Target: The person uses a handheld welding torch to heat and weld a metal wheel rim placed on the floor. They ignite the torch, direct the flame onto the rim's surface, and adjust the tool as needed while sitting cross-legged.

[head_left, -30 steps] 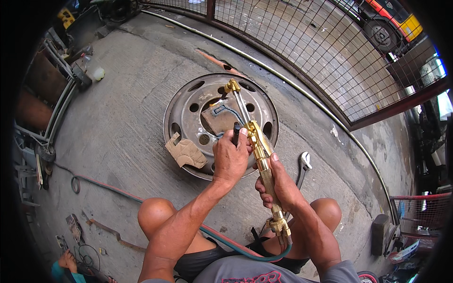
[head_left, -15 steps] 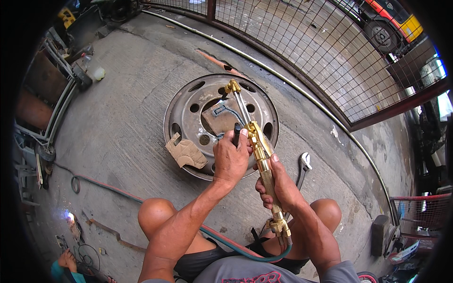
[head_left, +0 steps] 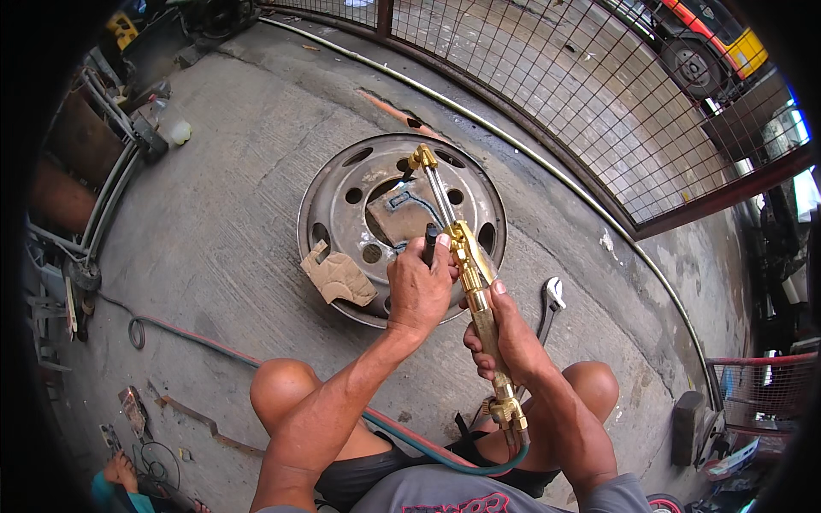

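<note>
My right hand (head_left: 506, 335) is wrapped round the knurled handle of a brass cutting torch (head_left: 469, 265), which slants up and away with its angled head over a steel wheel rim (head_left: 325, 192). My left hand (head_left: 419, 284) is closed beside the torch's middle, on a small black cylindrical object (head_left: 430, 239) that sticks up out of the fist; its exact kind does not show. Across the rim's centre lies a metal plate (head_left: 402, 224) with a dark-blue drawn outline. A cut piece of brown cardboard (head_left: 339, 275) rests on the rim's near left edge.
Red and green hoses (head_left: 410, 438) run from the torch's lower end across my lap and off left. An adjustable wrench (head_left: 552, 299) lies right of the rim. A mesh fence (head_left: 547, 94) stands beyond. Another person's hands (head_left: 121, 470) are at lower left, near a metal piece (head_left: 133, 410).
The bright bluish flash by the other person's metal piece at lower left is gone. My hands and the torch hold almost the same place.
</note>
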